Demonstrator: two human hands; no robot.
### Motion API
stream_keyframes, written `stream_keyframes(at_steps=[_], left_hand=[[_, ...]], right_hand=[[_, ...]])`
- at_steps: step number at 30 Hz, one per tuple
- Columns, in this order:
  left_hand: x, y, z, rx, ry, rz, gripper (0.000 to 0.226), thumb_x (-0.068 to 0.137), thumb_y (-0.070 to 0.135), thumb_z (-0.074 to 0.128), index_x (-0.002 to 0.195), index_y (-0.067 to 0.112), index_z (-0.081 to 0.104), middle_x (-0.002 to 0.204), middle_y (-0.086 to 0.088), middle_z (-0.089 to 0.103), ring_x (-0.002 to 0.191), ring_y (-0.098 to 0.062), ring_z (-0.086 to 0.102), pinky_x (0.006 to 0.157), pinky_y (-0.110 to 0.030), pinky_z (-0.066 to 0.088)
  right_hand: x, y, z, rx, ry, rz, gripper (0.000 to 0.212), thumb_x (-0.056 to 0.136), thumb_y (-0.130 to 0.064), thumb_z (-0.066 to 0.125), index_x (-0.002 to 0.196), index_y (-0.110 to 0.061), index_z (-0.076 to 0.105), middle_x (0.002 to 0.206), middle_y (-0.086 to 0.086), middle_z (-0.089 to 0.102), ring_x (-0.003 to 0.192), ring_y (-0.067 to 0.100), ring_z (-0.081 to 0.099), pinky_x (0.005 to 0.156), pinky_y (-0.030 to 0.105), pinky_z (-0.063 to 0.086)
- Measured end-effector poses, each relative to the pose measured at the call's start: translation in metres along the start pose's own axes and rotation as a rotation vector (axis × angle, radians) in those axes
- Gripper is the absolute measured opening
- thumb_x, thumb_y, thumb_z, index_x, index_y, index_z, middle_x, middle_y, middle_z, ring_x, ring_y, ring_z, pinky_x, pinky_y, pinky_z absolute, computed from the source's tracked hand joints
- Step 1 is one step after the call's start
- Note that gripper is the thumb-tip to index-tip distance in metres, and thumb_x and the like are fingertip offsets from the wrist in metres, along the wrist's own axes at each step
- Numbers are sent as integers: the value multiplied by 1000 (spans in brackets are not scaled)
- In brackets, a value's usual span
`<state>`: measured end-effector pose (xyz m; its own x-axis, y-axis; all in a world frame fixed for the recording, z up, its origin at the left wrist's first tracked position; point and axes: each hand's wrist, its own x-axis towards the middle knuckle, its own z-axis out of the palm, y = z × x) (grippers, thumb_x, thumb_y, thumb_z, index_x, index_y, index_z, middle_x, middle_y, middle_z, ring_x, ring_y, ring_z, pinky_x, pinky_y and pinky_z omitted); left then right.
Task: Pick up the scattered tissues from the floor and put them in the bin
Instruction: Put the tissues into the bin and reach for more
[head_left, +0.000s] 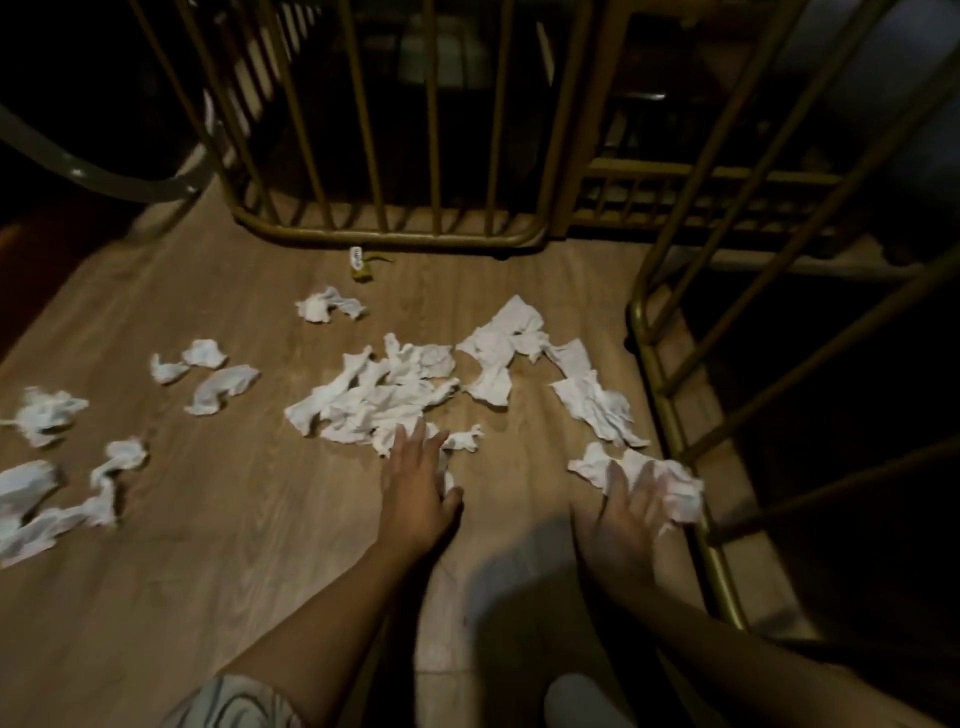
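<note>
Reaching down over a wooden floor (249, 519), dimly lit, littered with crumpled white tissues (374, 400). Left hand (415, 488) lying palm down at the near edge of the big central heap, fingers (415, 434) spread and open, tips touching the paper, a small scrap (465, 439) lying just to their right. Right hand (623, 519) resting on a crumpled tissue (670, 488) at the near right, fingers splayed over it and not yet curled shut; blurred, so hard telling how firmly pressing. More tissues lying farther right (597, 402) and toward the far middle (506, 343), one small wad (324, 306) lying farther off, a few (218, 371) spreading left, and others (47, 499) trailing toward the left edge. Gold metal railing (384, 156) standing along the far side and running down the right beside the right hand. Small yellowish object (361, 265) lying on the floor just before the far railing, too small for telling apart. No bin showing anywhere.
</note>
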<state>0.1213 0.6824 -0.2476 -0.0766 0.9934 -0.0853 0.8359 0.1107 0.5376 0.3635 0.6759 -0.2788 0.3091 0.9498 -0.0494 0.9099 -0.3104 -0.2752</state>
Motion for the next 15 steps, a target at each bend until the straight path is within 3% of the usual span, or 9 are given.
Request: stream_keyframes(at_steps=[2,5,9,11,13,15], left_hand=[[6,-1,11,4,-69,-6,72,86,37,63,149,32,28,163,-4,9,150,-27,0,119,-45,12],[7,-2,26,21,-66,9,60,91,42,57,146,36,35,159,-7,22,146,-28,18,116,-43,23],[0,-1,35,23,47,29,48,93,46,48,138,31,45,129,-4,50,120,-24,46,101,-41,40],[-6,-2,35,-31,69,-21,47,93,45,51,136,29,47,118,0,55,111,-20,51,99,-45,40],[-16,-7,35,-38,88,-7,35,91,47,57,120,28,59,101,3,60,99,-19,56,91,-45,43],[-28,-11,33,-80,130,37,19,85,48,66,84,30,63,78,9,56,80,-13,56,76,-40,44]], right_hand=[[2,0,10,92,-44,-14,66,81,-42,55,141,-19,41,151,23,35,141,39,22,115,55,20],[5,-7,10,231,-110,-21,65,88,-31,61,147,-22,35,157,12,24,145,31,18,117,48,18],[24,-13,7,361,-74,-207,53,90,-8,56,140,-20,46,144,5,46,135,22,39,110,27,25],[35,-15,6,377,-93,-246,47,90,-4,53,136,-14,52,136,8,55,127,25,47,106,27,29],[42,-15,9,344,-139,-334,41,89,-12,48,129,-9,59,128,12,61,119,31,53,105,35,35],[42,-17,8,260,-202,-477,33,91,-23,49,116,-11,66,115,13,65,109,31,57,99,40,42]])
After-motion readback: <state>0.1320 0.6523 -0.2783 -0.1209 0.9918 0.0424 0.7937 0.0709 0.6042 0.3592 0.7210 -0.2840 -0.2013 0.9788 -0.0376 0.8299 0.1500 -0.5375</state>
